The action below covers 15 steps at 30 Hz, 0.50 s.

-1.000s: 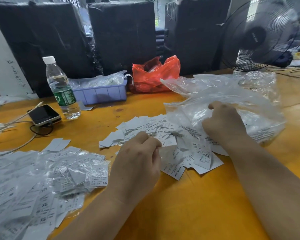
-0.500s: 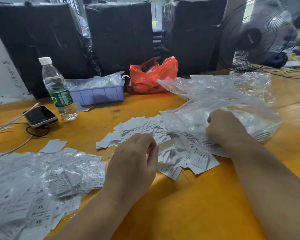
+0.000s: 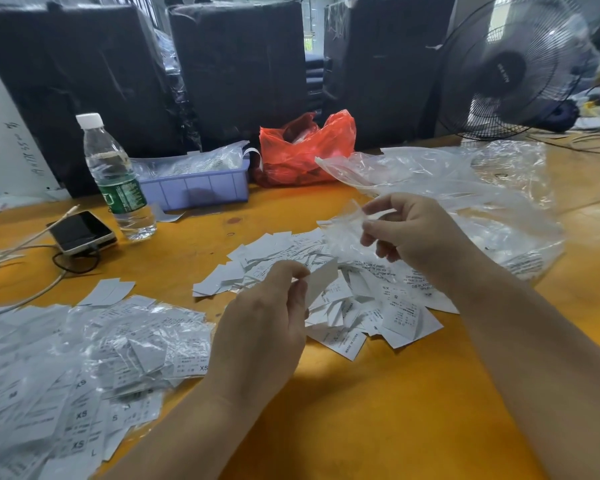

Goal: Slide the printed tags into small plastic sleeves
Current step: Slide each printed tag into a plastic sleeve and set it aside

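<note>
The left hand [image 3: 264, 327] pinches a white tag [image 3: 321, 280] between thumb and fingers above the loose tag pile [image 3: 343, 306] on the yellow table [image 3: 378, 410]. Just beyond it, apart, the right hand [image 3: 416, 237] pinches a small clear sleeve [image 3: 347, 220] at its edge.

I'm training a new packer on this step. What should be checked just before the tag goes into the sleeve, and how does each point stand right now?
1. Left hand holds one tag: ok, pinched at its edge.
2. Right hand holds a sleeve: ok, pinched between thumb and fingers.
3. Sleeve mouth open: cannot tell, the clear plastic hides its edges.
4. Only one tag picked: cannot tell, a second could lie behind it.
5. Tag lined up with the sleeve: not ok, the tag is lower and apart from it.
6. Space to work above the loose tags: ok, both hands are raised over the pile.
</note>
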Available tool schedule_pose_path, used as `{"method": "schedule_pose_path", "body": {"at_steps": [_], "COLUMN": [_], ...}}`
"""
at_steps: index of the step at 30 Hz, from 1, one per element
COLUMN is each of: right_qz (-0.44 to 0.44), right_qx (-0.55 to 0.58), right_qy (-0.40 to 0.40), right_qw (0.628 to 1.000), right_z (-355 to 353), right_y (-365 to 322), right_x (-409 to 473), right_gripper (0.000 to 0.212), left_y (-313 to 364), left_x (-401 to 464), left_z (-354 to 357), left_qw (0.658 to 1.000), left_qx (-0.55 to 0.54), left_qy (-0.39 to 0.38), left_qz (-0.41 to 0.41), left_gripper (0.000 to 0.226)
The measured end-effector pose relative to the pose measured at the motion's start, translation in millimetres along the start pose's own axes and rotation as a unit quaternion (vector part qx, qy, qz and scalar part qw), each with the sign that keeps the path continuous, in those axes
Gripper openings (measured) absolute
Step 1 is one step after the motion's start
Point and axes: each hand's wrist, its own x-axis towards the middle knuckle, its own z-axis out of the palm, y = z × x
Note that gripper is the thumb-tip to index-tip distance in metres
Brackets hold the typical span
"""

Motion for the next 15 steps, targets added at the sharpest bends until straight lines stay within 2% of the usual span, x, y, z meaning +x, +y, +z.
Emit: {"method": "schedule_pose_path", "body": {"at_steps": [4,7,12,15], "right_qz": [0.005,0.016,0.026,0.025], "right_qx": [0.078,0.120,0.145,0.133], "right_qy": [-0.060,-0.114,-0.198,-0.235], "right_qw": [0.995,0.986,0.969,0.962], "right_z": [6.6,13.0,30.7,49.5], "right_y": [-7.0,-12.3,-24.0,-29.3], "right_x": [-4.2,-9.1,-24.2,-38.1], "right_gripper": [0.007,0.011,0.013,0.015], "left_y": [-1.8,-0.2,-2.2,-5.3], "left_x": [2.3,5.7,21.5,11.2], "left_z": [-2.6,-9.6,-42.0,-53.4], "left_qw": [1.000,0.997,0.965,0.949], "left_qx": [-0.017,-0.056,-0.180,-0.209], "left_qy": [-0.002,0.012,0.064,0.071], "left_qz": [-0.026,-0.053,-0.182,-0.224], "left_gripper": [0.014,0.011,0.018,0.023]}}
